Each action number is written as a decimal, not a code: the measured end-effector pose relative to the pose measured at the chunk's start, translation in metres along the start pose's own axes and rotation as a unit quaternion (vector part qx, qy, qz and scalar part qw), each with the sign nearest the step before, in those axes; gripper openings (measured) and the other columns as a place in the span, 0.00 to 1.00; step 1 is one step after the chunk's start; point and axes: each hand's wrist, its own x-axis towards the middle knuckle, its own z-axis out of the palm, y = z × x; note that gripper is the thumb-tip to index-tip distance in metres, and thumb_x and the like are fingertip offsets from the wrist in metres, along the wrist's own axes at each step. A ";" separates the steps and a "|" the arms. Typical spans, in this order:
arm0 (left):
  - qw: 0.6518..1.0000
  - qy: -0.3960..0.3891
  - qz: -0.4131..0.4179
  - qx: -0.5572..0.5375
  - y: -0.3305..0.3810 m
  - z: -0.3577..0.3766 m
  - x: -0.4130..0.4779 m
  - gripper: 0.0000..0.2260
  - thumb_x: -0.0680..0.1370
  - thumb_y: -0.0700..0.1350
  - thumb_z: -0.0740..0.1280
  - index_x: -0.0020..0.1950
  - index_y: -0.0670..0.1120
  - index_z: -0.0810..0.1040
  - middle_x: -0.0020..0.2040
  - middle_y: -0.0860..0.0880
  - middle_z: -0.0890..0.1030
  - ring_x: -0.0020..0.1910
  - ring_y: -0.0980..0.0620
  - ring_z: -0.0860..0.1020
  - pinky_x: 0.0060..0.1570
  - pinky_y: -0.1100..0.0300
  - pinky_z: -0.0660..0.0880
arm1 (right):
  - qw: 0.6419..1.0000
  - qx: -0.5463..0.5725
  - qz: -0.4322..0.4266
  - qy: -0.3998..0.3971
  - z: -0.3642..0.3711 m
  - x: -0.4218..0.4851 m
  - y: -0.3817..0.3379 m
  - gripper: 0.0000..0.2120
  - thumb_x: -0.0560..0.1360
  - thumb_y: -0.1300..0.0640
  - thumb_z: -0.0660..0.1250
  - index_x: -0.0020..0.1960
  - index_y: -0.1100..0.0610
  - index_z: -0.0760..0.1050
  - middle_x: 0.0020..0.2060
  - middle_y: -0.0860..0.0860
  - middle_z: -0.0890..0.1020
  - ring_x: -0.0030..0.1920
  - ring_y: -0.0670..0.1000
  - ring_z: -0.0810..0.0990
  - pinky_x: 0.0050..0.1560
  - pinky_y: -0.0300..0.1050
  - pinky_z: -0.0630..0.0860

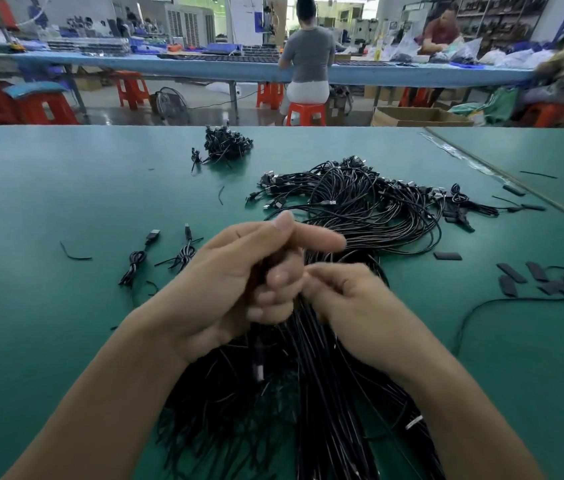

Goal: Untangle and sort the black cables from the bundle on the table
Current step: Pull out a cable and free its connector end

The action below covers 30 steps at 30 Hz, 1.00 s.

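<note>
A big tangled bundle of black cables (360,199) lies on the green table (48,188), its strands running toward me and fanning out below my hands. My left hand (239,275) grips a bunch of these cables, fingers curled round them, index finger stretched out to the right. Close beside it, my right hand (353,306) pinches strands of the same bunch. Two coiled single cables (183,252) with plugs lie to the left. A small heap of coiled cables (225,143) sits farther back.
Short black sleeve pieces (550,280) are scattered at the right, with one loose cable (502,303) curving there. A table seam (502,178) runs diagonally at the far right. Beyond the table edge are red stools, a cardboard box and seated people at another bench.
</note>
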 end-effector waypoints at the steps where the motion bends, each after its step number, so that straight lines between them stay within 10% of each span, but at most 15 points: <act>1: 0.998 0.054 0.005 -0.017 -0.003 -0.001 0.003 0.18 0.82 0.49 0.60 0.53 0.40 0.85 0.29 0.52 0.72 0.25 0.59 0.68 0.21 0.67 0.67 | 0.999 -0.031 0.010 -0.029 0.002 -0.001 0.000 0.10 0.82 0.48 0.62 0.50 0.49 0.81 0.26 0.46 0.70 0.28 0.48 0.65 0.30 0.51 0.66; 4: 0.984 0.160 0.016 -0.082 -0.013 -0.007 0.012 0.18 0.84 0.45 0.56 0.56 0.36 0.81 0.42 0.44 0.85 0.38 0.52 0.84 0.35 0.63 0.81 | 0.992 -0.096 -0.007 -0.076 0.004 -0.005 -0.005 0.10 0.81 0.45 0.62 0.50 0.47 0.81 0.26 0.47 0.73 0.26 0.45 0.68 0.31 0.46 0.71; 9: 0.968 0.236 0.083 0.025 -0.025 -0.013 0.016 0.15 0.85 0.44 0.55 0.61 0.42 0.79 0.58 0.45 0.85 0.59 0.50 0.82 0.57 0.61 0.79 | 0.987 -0.124 -0.063 -0.082 0.003 -0.012 -0.021 0.16 0.81 0.46 0.62 0.40 0.54 0.76 0.26 0.49 0.74 0.27 0.48 0.70 0.30 0.45 0.72; 14: 0.938 0.121 0.035 0.324 -0.023 -0.006 0.008 0.19 0.85 0.44 0.57 0.39 0.55 0.80 0.36 0.53 0.83 0.35 0.60 0.80 0.38 0.67 0.76 | 0.987 -0.033 -0.145 0.059 -0.011 -0.011 -0.028 0.13 0.79 0.48 0.64 0.40 0.51 0.80 0.34 0.47 0.83 0.35 0.46 0.80 0.40 0.45 0.77; 19: 0.976 0.060 -0.020 0.207 -0.019 0.000 0.005 0.22 0.83 0.55 0.56 0.32 0.51 0.77 0.25 0.55 0.68 0.23 0.58 0.63 0.24 0.69 0.62 | 0.975 0.077 -0.153 0.138 -0.021 -0.009 -0.023 0.10 0.71 0.48 0.74 0.39 0.55 0.81 0.30 0.54 0.82 0.32 0.57 0.79 0.37 0.57 0.78; 23: 0.981 0.009 -0.095 0.169 -0.014 0.000 0.003 0.30 0.78 0.69 0.52 0.34 0.48 0.80 0.24 0.57 0.59 0.21 0.58 0.57 0.23 0.68 0.57 | 0.967 0.079 -0.164 0.179 -0.019 -0.006 -0.023 0.08 0.72 0.51 0.74 0.39 0.55 0.80 0.28 0.51 0.79 0.29 0.43 0.72 0.31 0.37 0.70; 30: 0.996 -0.027 -0.031 -0.085 -0.004 0.000 0.002 0.19 0.78 0.53 0.60 0.44 0.46 0.87 0.25 0.56 0.73 0.23 0.60 0.71 0.22 0.68 0.68 | 0.988 0.071 -0.084 0.107 -0.011 -0.004 -0.015 0.15 0.78 0.45 0.65 0.36 0.50 0.80 0.25 0.45 0.71 0.27 0.46 0.66 0.28 0.45 0.62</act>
